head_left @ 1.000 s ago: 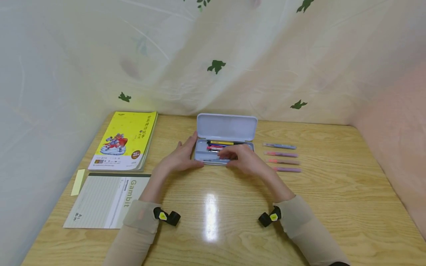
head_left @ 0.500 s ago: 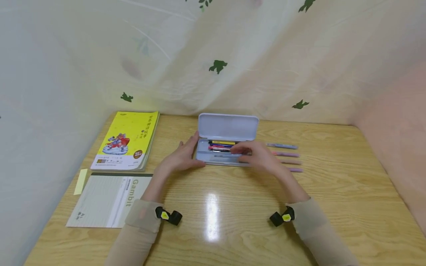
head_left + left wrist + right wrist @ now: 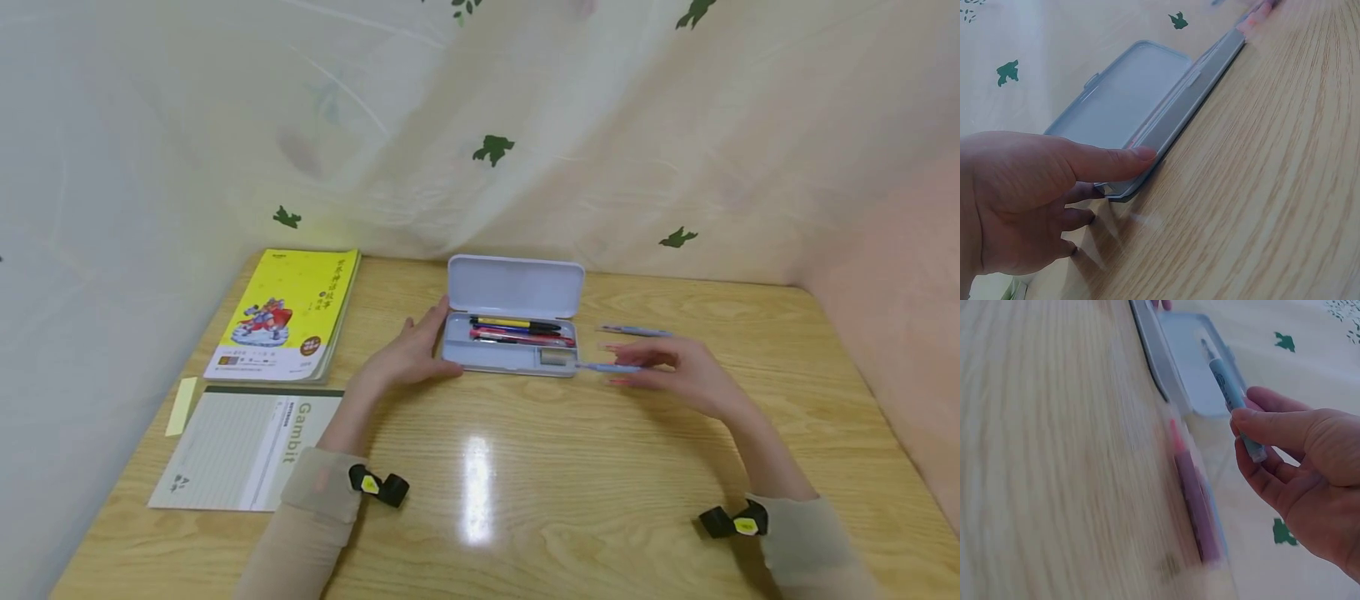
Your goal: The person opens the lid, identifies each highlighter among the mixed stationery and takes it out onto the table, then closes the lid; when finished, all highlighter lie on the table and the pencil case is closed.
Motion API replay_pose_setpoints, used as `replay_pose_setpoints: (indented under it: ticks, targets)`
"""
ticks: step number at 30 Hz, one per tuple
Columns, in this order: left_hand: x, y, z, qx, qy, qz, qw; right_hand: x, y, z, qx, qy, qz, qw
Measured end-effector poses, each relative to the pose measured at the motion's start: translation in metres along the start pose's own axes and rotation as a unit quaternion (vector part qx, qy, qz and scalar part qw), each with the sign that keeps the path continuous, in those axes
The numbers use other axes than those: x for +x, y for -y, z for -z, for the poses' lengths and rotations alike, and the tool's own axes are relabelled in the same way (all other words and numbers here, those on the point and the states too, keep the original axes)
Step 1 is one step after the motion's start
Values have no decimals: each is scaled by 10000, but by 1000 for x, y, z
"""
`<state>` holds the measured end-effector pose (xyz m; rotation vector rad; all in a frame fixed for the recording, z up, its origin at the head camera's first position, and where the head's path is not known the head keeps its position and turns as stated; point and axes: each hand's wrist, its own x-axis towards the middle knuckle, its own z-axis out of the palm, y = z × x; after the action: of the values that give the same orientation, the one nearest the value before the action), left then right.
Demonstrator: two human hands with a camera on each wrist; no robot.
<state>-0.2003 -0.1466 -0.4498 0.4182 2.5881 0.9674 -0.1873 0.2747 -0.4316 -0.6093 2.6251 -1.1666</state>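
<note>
A pale blue pencil case lies with its lid up on the table. My left hand holds its left end, thumb against the front wall and fingers by the left side; the left wrist view shows the thumb on that wall. Right of the case, my right hand pinches a light blue marker with a clear cap between thumb and fingers. Below the hand, a purple-barrelled marker with a pink tip lies on the table. Another blue marker lies just behind the hand, which hides most of the remaining row.
Several pens lie in the case's back compartment, and a small grey block sits at its front right. On the left are a yellow book, a notebook and a pale yellow strip. A curtain hangs behind.
My right hand has lifted the blue marker out of the case's front compartment and carried it right, over the row of markers. The left hand stays at the case.
</note>
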Motion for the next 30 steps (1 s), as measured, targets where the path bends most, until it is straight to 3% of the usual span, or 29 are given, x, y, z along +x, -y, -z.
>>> replay_pose_setpoints:
  ticks: [5, 13, 21, 30]
  targets:
    - [0, 0, 0, -17, -1, -33, 10000, -17, -15, 9, -426, -121, 157, 9989]
    - [1, 1, 0, 13, 12, -13, 10000, -31, -30, 16, -522, -131, 330, 9980]
    - [1, 0, 0, 38, 32, 48, 10000, -35, -36, 18, -463, -82, 453, 9979]
    - [2, 2, -1, 65, 58, 94, 9999, -32, -33, 16, -790, 88, 528, 9954]
